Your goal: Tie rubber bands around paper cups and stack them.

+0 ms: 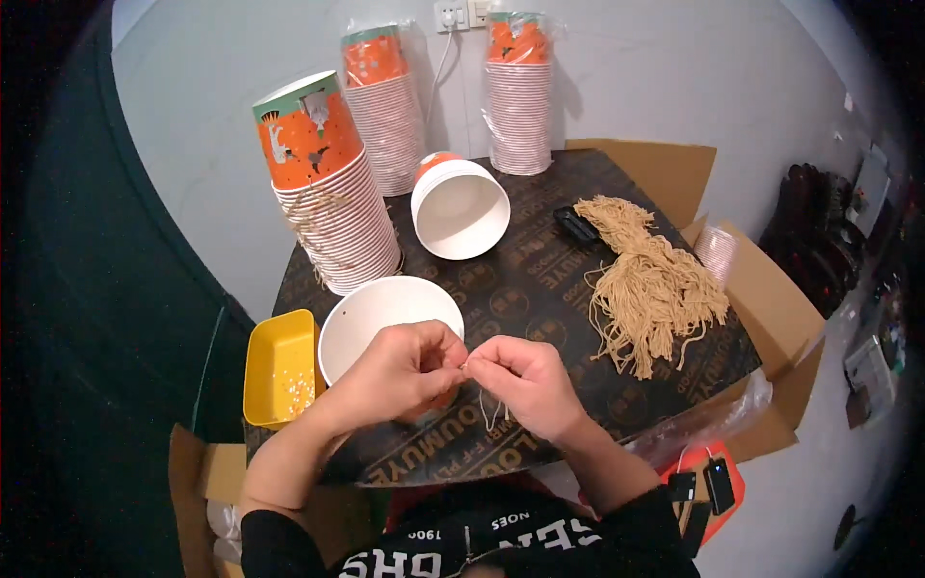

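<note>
My left hand (409,371) and my right hand (528,387) meet fingertip to fingertip above the table's near side, both closed in a pinch. Between them they hold a thin pale string (485,412), whose loose end dangles below my right fingers. The knot or tip at the pinch is too small to make out. Just behind my left hand a white paper bucket (371,306) stands with its mouth up, partly covered by that hand. Left of it is a yellow plastic tub (258,371) with small white and orange bits at the bottom.
A tall stack of orange-and-green paper buckets (332,217) with strings stands at left. Two bagged stacks (385,125) (518,116) are by the wall. A bucket (462,212) lies tipped over. A tan yarn bundle (655,289) and a black object (576,225) lie right, beside cardboard boxes (771,299).
</note>
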Demonstrator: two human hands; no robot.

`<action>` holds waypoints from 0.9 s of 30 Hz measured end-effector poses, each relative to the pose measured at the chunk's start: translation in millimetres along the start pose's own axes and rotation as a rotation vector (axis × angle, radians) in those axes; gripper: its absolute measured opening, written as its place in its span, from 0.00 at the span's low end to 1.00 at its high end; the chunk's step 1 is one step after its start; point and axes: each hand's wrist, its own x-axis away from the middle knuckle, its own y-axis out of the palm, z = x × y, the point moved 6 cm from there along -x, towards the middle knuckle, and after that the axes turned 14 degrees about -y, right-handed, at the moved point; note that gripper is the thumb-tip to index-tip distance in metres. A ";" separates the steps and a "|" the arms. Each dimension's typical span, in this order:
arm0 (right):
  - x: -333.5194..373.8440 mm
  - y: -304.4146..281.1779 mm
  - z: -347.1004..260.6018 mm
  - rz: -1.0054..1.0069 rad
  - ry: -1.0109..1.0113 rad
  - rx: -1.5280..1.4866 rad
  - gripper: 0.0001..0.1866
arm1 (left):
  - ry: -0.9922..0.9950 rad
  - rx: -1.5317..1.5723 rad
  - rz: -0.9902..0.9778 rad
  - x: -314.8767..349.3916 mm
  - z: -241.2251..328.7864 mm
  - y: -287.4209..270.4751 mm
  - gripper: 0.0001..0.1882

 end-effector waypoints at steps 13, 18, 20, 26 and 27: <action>1.2 -3.0 -17.3 -0.007 -0.467 0.553 0.11 | 0.013 0.086 -0.054 -3.2 -8.1 -7.7 0.02; -1.4 3.3 -18.6 0.011 -0.468 0.544 0.10 | -0.006 0.153 -0.111 -3.6 -10.6 -8.0 0.03; -1.4 5.4 -16.3 0.021 -0.425 0.514 0.08 | 0.006 0.150 -0.110 -3.5 -10.7 -7.8 0.03; -1.6 8.1 -12.8 0.040 -0.543 0.582 0.07 | 0.019 0.154 -0.097 -3.2 -9.2 -8.0 0.03; -1.2 8.3 -13.2 0.039 -0.544 0.582 0.07 | 0.000 0.174 -0.091 -3.6 -10.6 -9.1 0.03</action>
